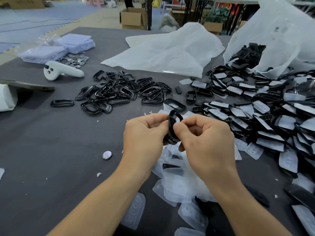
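Note:
Both my hands hold one black plastic frame (pixel 172 123) edge-on above the grey table (pixel 51 150). My left hand (pixel 144 135) grips its left side with curled fingers. My right hand (pixel 206 140) pinches its right side between thumb and forefinger. A heap of empty black frames (pixel 122 91) lies behind my hands. To the right spreads a large pile of black frames with translucent inserts (pixel 265 113). Loose translucent inserts (pixel 179 181) lie under and in front of my hands.
A silver coin cell (pixel 107 155) lies left of my left wrist. A white controller (pixel 61 71) sits at the back left, near more coin cells (pixel 76 59) and bagged packs (pixel 56 48). White plastic bags (pixel 170 50) cover the back; one (pixel 276 36) spills black parts.

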Demonstrator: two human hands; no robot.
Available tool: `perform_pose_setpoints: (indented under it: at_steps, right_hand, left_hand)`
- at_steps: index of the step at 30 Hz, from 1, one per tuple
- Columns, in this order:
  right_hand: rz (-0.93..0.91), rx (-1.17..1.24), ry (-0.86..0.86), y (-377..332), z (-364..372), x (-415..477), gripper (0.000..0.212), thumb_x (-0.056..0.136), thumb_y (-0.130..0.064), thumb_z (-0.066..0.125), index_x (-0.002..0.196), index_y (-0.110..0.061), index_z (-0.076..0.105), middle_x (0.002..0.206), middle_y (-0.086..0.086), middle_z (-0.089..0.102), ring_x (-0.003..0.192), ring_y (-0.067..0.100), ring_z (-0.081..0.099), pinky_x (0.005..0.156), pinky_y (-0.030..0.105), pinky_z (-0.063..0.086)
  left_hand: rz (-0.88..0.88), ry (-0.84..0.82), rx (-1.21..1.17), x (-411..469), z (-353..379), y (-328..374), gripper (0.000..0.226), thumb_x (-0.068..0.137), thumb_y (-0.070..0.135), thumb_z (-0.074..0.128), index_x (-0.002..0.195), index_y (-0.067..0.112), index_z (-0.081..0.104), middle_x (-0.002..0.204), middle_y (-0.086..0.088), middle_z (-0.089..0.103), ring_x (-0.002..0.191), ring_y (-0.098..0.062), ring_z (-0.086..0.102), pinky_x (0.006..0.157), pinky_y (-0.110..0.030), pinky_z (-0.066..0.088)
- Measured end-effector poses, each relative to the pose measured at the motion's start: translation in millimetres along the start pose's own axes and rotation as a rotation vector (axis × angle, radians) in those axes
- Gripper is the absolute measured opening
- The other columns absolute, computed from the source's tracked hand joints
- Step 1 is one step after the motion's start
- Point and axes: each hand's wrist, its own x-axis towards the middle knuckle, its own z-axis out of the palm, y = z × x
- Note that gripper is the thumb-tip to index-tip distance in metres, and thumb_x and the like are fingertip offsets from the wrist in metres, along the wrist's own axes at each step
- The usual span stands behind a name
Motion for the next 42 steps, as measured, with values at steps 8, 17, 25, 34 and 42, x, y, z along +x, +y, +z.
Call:
perform_pose_setpoints:
  at_steps: [8, 17, 25, 34, 42]
  right_hand:
    - [-0.187, -0.147, 0.244, 0, 2, -3, 0.017, 0.091, -0.022, 0.076, 0.075, -0.027, 0.069, 0.064, -0.018, 0.068, 0.059, 0.003, 0.065, 0.052, 0.013, 0.047]
    - [-0.366, -0.337, 0.288, -2, -1, -3, 0.019, 0.090, -0.020, 0.075, 0.075, -0.021, 0.064, 0.055, -0.012, 0.060, 0.057, 0.015, 0.059, 0.056, 0.027, 0.045]
    - [-0.223, -0.227, 0.227, 6, -1, 0, 0.017, 0.088, -0.036, 0.073, 0.081, -0.027, 0.060, 0.054, -0.008, 0.060, 0.059, 0.010, 0.060, 0.056, 0.017, 0.044]
    - [-0.062, 0.029, -0.012, 15, -1, 11, 0.012, 0.087, -0.038, 0.062, 0.082, -0.029, 0.068, 0.063, -0.003, 0.071, 0.051, 0.011, 0.060, 0.052, 0.031, 0.046]
    - [-0.112, -0.103, -0.023, 23, 2, 10, 0.021, 0.100, -0.030, 0.060, 0.080, -0.026, 0.064, 0.058, -0.007, 0.067, 0.052, 0.012, 0.060, 0.050, 0.024, 0.046]
  left_hand:
    - [-0.105, -0.094, -0.269, -3, 5, 4, 0.025, 0.087, -0.010, 0.066, 0.087, 0.008, 0.082, 0.090, -0.013, 0.081, 0.078, -0.023, 0.078, 0.065, -0.023, 0.060]
    - [-0.082, -0.229, -0.309, -4, 5, 6, 0.025, 0.084, -0.004, 0.068, 0.081, 0.016, 0.083, 0.084, -0.012, 0.079, 0.068, -0.016, 0.075, 0.059, -0.020, 0.058]
    - [-0.047, -0.164, -0.255, -3, 3, 6, 0.020, 0.087, -0.011, 0.069, 0.088, 0.006, 0.079, 0.081, -0.016, 0.079, 0.068, -0.022, 0.077, 0.059, -0.024, 0.060]
    - [0.191, -0.084, 0.046, -2, 3, 3, 0.036, 0.086, -0.008, 0.072, 0.083, 0.027, 0.081, 0.076, -0.001, 0.080, 0.069, -0.020, 0.079, 0.065, -0.029, 0.064]
    - [0.241, -0.079, 0.233, -3, 2, 2, 0.032, 0.088, 0.004, 0.069, 0.084, 0.034, 0.078, 0.071, 0.010, 0.078, 0.064, -0.012, 0.077, 0.068, -0.035, 0.065]
